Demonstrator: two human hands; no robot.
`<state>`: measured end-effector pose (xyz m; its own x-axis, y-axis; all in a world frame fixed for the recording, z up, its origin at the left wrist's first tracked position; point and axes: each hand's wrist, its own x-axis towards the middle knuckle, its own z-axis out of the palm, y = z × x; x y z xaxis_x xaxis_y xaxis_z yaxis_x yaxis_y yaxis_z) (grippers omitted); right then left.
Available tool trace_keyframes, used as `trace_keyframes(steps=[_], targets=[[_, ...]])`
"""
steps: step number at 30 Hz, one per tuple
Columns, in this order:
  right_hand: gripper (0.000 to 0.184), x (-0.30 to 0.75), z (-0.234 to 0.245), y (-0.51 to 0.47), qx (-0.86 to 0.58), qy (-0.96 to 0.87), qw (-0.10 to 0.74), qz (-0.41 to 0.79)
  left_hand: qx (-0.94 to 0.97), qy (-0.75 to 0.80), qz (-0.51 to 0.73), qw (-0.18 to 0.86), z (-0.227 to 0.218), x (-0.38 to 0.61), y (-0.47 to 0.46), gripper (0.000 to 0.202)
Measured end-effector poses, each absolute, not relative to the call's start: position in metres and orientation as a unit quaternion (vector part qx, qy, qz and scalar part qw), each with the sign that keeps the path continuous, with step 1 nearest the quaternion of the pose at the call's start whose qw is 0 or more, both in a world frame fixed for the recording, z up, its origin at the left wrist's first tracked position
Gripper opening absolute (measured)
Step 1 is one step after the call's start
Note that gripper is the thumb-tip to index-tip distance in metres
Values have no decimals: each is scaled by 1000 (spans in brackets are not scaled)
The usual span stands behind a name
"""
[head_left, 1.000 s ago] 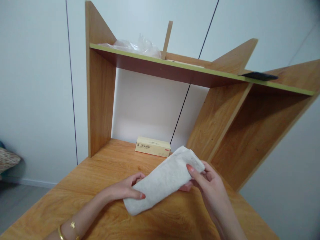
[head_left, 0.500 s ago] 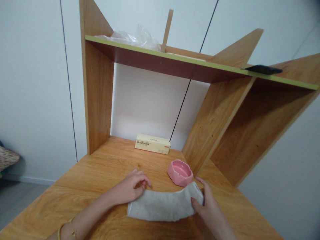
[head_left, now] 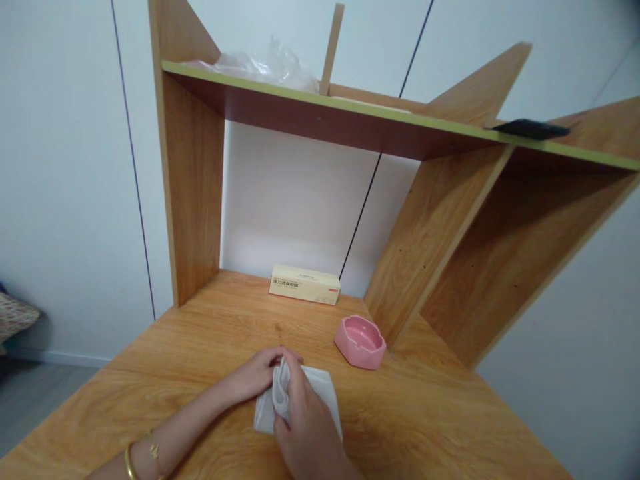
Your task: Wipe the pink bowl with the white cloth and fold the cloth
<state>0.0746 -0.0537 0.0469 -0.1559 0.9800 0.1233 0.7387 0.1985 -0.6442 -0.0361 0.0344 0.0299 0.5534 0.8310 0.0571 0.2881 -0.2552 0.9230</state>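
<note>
A white cloth (head_left: 320,390) lies folded on the wooden desk (head_left: 200,353) near its front edge. My right hand (head_left: 305,427) lies over the cloth, fingers closed on its folded end, which it has brought to the left side. My left hand (head_left: 257,377) rests on the cloth's left end, fingers curled against it. A gold bracelet (head_left: 131,461) is on my left wrist. Most of the cloth is hidden under my right hand.
A pink ashtray (head_left: 361,341) sits just right of the cloth. A cream box (head_left: 304,285) lies at the back of the desk. The shelf (head_left: 350,117) above carries a plastic bag (head_left: 260,67) and a black flat object (head_left: 530,128).
The cloth went from held up in the air to laid flat on the desk, uncovering the pink ashtray. My right hand then folded its right end over to the left.
</note>
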Motion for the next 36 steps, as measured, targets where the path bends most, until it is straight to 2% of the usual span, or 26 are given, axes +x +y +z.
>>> trace_keyframes(steps=[2, 5, 9, 12, 15, 17, 21, 26, 28, 32, 36], targets=[[80, 71, 44, -55, -571, -735, 256, 261, 687, 399, 374, 478, 23, -38, 46, 23], [79, 78, 47, -56, -536, -749, 250, 299, 669, 439, 408, 441, 20, -44, 56, 31], [42, 107, 61, -50, -547, -742, 297, 248, 725, 467, 396, 314, 35, -49, 48, 34], [33, 124, 64, -47, -573, -740, 281, 210, 777, 476, 348, 220, 49, -45, 34, 40], [37, 126, 57, -50, -580, -769, 183, 198, 825, 483, 252, 148, 53, -39, 23, 40], [40, 126, 52, -52, -577, -781, 148, 185, 847, 482, 187, 124, 50, -37, 21, 37], [37, 139, 48, -47, -602, -753, 194, 183, 853, 491, 137, 109, 43, -39, 23, 34], [69, 156, 35, -39, -640, -699, 213, 238, 846, 501, 151, 105, 44, -39, 22, 32], [73, 163, 31, -39, -638, -692, 219, 258, 841, 503, 171, 105, 47, -38, 21, 31], [71, 203, 36, -35, -692, -662, 235, 168, 834, 505, 196, 106, 50, -40, 21, 34], [70, 256, 37, -33, -758, -627, 166, 68, 838, 500, 188, 108, 47, -40, 23, 35]])
